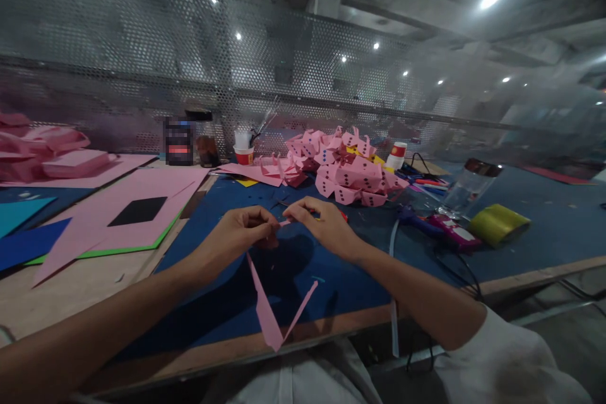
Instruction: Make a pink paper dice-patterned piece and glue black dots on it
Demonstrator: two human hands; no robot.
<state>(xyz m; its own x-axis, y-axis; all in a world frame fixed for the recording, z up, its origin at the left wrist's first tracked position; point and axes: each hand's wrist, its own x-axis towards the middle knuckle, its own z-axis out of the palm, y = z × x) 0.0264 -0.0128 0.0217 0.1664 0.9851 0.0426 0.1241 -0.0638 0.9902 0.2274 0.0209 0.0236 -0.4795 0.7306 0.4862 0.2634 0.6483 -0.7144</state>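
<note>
Over the blue mat (213, 303), my left hand (253, 227) is closed with its fingertips pinching a small pink paper piece (285, 223). My right hand (317, 218) meets it from the other side, its thumb and fingers pinched on the same piece. Below my left hand a bent pink paper strip (267, 319) forms a V near the front edge of the table; whether it joins the small piece cannot be made out. Just behind my right hand, a tool with red and yellow parts (344, 216) is partly hidden.
Folded pink paper shapes with dots (355, 177) are piled at the back. Pink sheets (142, 221) lie left. A glue gun (421, 221), a yellow tape roll (499, 225) and a clear jar (468, 186) stand or lie right. Paper cups (244, 154) are behind.
</note>
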